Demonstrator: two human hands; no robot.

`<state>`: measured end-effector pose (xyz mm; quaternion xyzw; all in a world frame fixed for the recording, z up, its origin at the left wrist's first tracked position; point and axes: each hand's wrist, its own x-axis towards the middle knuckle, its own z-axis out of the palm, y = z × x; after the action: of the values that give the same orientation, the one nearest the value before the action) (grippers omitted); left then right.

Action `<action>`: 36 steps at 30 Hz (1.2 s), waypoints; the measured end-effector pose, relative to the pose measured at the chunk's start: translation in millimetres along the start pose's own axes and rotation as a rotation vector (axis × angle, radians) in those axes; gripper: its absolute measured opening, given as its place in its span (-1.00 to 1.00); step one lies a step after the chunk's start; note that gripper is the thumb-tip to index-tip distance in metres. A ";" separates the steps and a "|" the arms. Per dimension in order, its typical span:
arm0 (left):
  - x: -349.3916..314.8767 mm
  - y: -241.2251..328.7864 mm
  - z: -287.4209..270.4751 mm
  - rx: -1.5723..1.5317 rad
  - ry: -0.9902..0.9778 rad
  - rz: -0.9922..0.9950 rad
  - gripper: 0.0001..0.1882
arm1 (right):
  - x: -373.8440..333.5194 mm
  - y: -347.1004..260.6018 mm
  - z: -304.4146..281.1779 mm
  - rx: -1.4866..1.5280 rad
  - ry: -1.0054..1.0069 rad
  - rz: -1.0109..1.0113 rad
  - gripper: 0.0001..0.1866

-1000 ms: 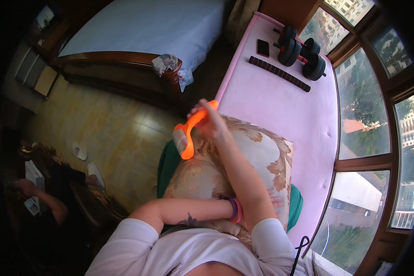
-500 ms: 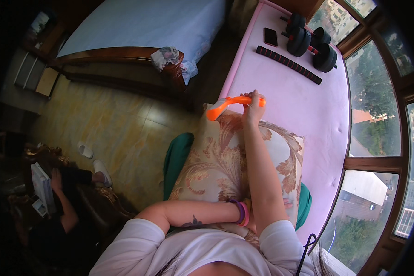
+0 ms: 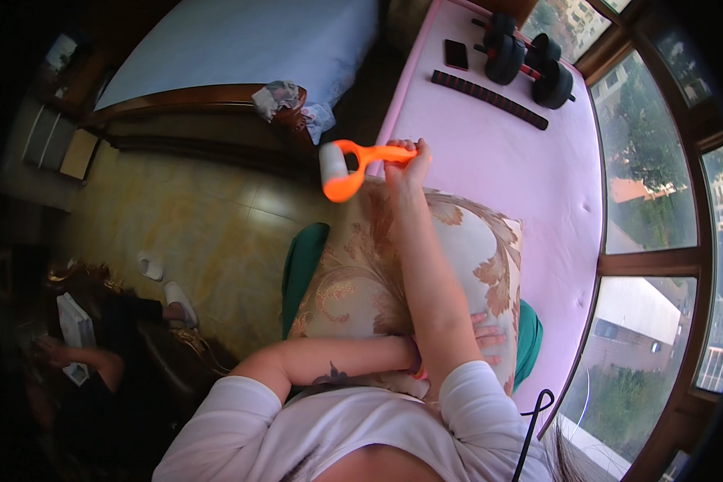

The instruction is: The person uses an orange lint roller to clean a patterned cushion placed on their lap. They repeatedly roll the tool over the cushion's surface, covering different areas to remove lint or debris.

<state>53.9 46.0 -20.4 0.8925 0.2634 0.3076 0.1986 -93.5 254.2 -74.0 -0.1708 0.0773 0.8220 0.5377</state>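
My right hand [image 3: 408, 165] is closed around the handle of an orange lint roller [image 3: 369, 154], its arm stretched forward. The roller's white roll points left and hangs past the far left corner of a patterned cushion [image 3: 466, 241], apparently clear of its cloth. That cushion, cream with brown leaf scrolls, rests over my lap. My left arm crosses beneath the right one. The spread fingers of my left hand [image 3: 488, 336] lie flat on the cushion's right side; my right forearm hides part of that hand.
A pink padded window bench [image 3: 554, 185] holds dumbbells [image 3: 502, 60], a phone [image 3: 455, 55] and a black-and-red bar [image 3: 490, 100]. Windows line the right. A wood-framed bed [image 3: 241, 48] stands far left. Another person [image 3: 104, 369] sits at lower left, near white slippers [image 3: 180, 304].
My right hand has swung left with the lint roller, which has turned so its white roll shows more. More of my left fingers shows on the cushion. The other person's hand has moved.
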 end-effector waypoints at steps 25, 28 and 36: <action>4.3 11.9 2.6 0.007 -0.189 -0.023 -0.07 | -59.0 -345.8 -74.1 -0.113 0.243 -0.809 -0.82; 4.4 11.3 2.8 0.009 -0.196 -0.030 -0.02 | -86.9 -365.4 -41.6 -0.316 0.267 -0.909 -0.83; 20.9 16.9 11.0 0.027 -0.231 0.036 -0.08 | -103.5 -306.0 -1.5 -0.487 0.111 -0.763 -0.82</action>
<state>81.0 43.0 -10.4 0.9292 0.2270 0.2026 0.2100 223.0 290.4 -20.5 -0.3522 -0.1581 0.5491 0.7413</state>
